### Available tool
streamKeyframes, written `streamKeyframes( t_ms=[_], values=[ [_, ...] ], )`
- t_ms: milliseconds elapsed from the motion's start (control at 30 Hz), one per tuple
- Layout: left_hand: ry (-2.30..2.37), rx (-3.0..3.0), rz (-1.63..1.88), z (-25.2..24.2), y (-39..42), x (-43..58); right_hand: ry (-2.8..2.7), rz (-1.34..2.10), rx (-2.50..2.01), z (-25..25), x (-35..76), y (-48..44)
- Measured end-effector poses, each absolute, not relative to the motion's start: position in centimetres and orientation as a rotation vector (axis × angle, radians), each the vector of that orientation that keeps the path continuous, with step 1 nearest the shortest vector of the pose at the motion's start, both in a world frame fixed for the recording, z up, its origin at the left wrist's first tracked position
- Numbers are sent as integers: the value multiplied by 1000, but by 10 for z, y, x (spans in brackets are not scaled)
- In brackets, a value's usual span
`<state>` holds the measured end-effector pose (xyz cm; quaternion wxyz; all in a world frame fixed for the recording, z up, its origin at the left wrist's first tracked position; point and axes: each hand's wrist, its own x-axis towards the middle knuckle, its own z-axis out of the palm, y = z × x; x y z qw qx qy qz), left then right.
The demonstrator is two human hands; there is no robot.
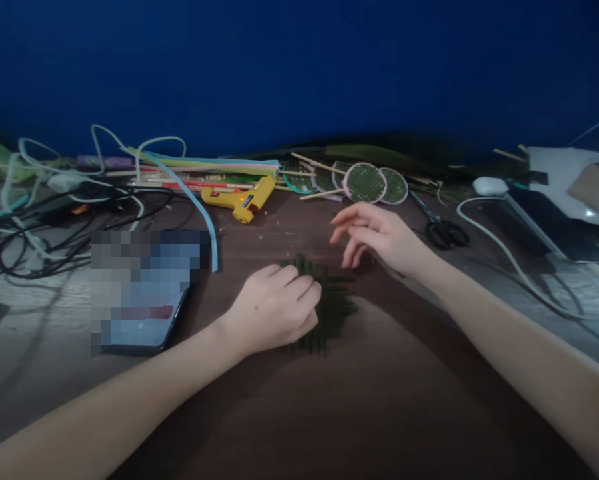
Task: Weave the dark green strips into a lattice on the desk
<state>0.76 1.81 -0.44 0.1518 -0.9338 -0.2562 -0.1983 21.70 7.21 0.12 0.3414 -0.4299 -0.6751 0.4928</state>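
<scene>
- Green mat of woven strips lies flat on the brown counter, partly under the left hand, loose ends sticking out toward the right.
- Handling, my read: light, thin, bendy; weave could slide apart and strips may split. Best hold: flat pressure mid-weave, or a pinch across several strips, not one loose end.
- Left hand: knuckles up, fingers curled under, on the mat. Pinching or only pressing? Can't tell, fingertips hidden.
- Right hand: off the mat, just beyond its right side, fingers loosely bent and apart, nothing visible in it.
- Phone-like device: left of the left hand, screen blurred.
- Black-handled scissors: right of and beyond the right hand.
- Yellow glue gun: beyond the left hand.
- Round green discs on sticks: just past the right hand.
</scene>
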Motion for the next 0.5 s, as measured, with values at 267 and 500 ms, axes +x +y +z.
streamKeyframes(
  t_ms=[267,500],
  values=[
    [-752,-2674,-555,-4,17,8,-1883,810,-1126,-2,220,75],
    [-814,-2659,-541,-5,15,8,-1860,1059,-1128,-9,217,75]
  ],
)
